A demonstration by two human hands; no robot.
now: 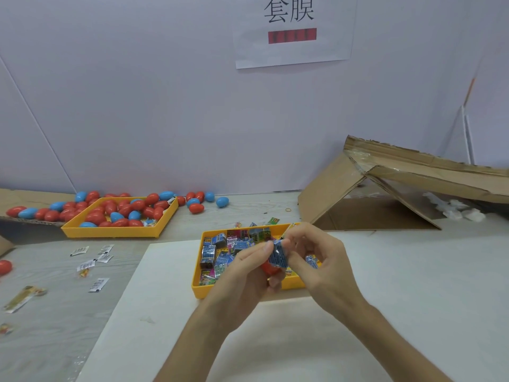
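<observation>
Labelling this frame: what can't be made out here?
Head view:
- egg: mostly hidden by left hand and sleeve.
- sleeve print: too small, blurred.
- near tray: right part behind right hand.
- box: cut off by right edge.

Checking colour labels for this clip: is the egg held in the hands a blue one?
No, the egg gripped by the left hand is red; only the printed sleeve that the right hand pinches over it is blue.

We're looking at a packing workstation: a station sign (293,31) is hanging on the partition, yellow trays (110,231) are holding plastic eggs (110,209) and printed wrappers (217,244), and a torn cardboard box (330,194) is lying alongside.
</observation>
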